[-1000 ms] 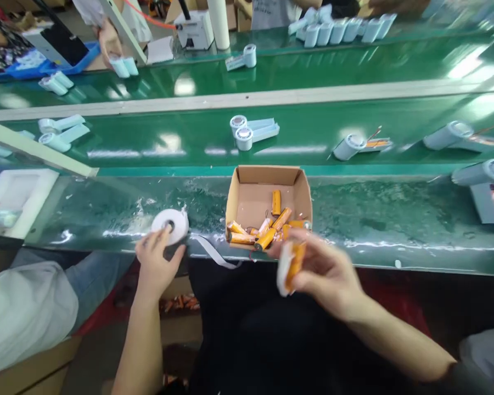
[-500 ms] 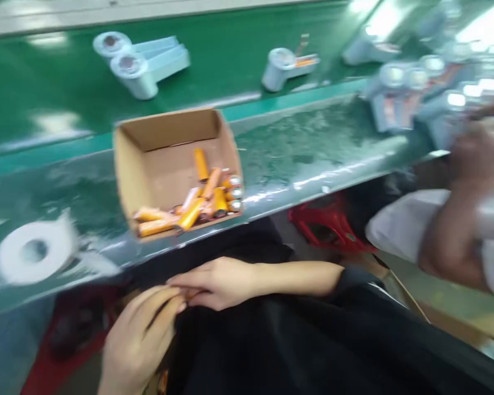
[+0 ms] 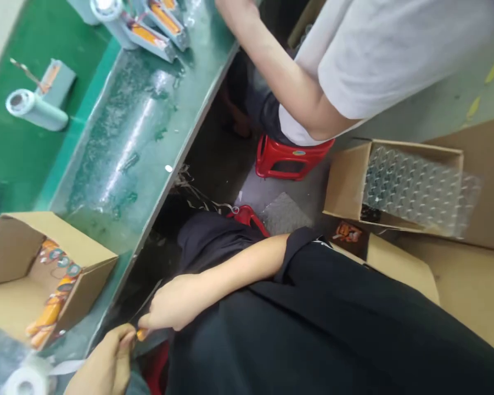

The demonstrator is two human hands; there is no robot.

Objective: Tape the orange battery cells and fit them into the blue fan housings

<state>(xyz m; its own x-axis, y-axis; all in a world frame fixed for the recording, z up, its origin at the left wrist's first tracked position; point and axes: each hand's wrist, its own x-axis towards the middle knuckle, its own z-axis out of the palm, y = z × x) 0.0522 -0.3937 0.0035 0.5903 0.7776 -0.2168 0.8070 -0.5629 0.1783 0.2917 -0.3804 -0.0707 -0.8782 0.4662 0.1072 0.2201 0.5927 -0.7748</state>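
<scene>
At the table's edge, low in the picture, my hands meet closely. My right hand (image 3: 170,304) has its fingers closed on a small orange piece (image 3: 141,334); only its end shows, similar in colour to the battery cells in the box. My left hand (image 3: 107,359) is just beside it, thumb and fingers pressed together, and what lies in them is hidden. Left of my hands stands an open cardboard box (image 3: 101,280) holding several orange-wrapped battery cells (image 3: 49,315). A roll of white tape (image 3: 27,378) lies near my left hand, at the bottom edge.
Grey-blue plastic housings (image 3: 39,109) stand on the green table (image 3: 119,137), some with orange cells inside. A co-worker in a white shirt (image 3: 379,66) sits on a red stool (image 3: 294,159). Behind, a carton (image 3: 346,181) contains clear plastic trays (image 3: 415,186).
My view has swung to the right, so the box and tape sit farther left and the co-worker and cartons show. My hands stay together; an orange end now shows at my right fingertips.
</scene>
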